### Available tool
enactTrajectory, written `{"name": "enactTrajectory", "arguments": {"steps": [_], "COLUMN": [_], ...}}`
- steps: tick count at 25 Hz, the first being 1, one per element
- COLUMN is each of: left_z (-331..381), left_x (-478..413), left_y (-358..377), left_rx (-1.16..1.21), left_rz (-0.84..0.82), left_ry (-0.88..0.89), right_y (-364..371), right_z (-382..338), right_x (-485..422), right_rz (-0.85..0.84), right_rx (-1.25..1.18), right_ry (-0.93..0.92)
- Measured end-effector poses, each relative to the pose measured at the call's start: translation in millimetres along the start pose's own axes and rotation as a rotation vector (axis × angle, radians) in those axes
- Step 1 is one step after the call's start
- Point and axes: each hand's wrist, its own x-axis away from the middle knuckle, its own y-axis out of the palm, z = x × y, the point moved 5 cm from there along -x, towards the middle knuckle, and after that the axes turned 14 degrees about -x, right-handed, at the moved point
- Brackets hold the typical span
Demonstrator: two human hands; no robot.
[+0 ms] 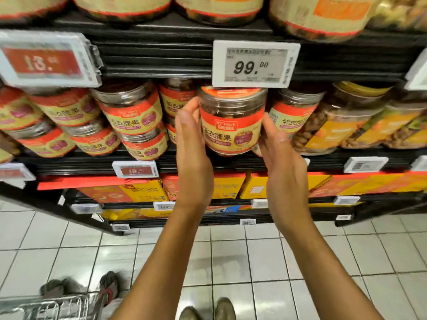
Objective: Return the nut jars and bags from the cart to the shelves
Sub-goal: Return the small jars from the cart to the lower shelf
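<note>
The left hand [191, 137] and right hand [278, 148] clasped a jar [232, 125] between them — more jars [131, 112] flanked both hands.

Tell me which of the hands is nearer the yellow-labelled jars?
Right. The right hand grips the cashew jar beside the yellow-labelled jars; the left hand holds the jar's opposite side.

Jar [232, 121] clear glossy plastic; floor [231, 262] glossy tile.

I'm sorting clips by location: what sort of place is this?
Most likely a supermarket aisle: shelves full of nut jars, price tags on the shelf edges, and a cart at lower left.
</note>
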Motion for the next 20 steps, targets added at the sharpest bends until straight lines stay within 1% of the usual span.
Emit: {"name": "enactTrajectory", "arguments": {"steps": [2,4,7,9,12,14,17,19,20], "left_z": [-4,-11,-20,-26,-33,-37,-42,-45,-47], "left_x": [-9,-17,-18,-17,-12,-5,-6,-7,-3], "left_y": [6,9,10,6,-3,-7,-6,-8,-12], "left_rx": [0.038,0.021,-0.167,-0.297,-0.357,-0.363,-0.395,-0.402,-0.400], "left_rz": [0.002,0.012,0.037,0.087,0.108,0.069,0.015,0.014,0.040], "left_ry": [0.006,0.024,0.082,0.069,0.090,0.138,0.115,0.120,0.124], "right_y": [0,4,8,4,-6,-11,-13,-16,-18], "right_z": [2,1,0,6,20,28,38,40,40], "right_x": [-13,-23,-32,-34,-27,-23,-30,-29,-25], "right_rz": [0.012,0.048,0.098,0.150,0.206,0.200,0.147,0.124,0.130], "right_rx": [0.046,0.053,0.030,0.013,0.047,0.056,0.027,0.026,0.029], "right_ry": [-0.017,-0.053,-0.105,-0.119,-0.138,-0.144,-0.083,-0.105,-0.124]}}
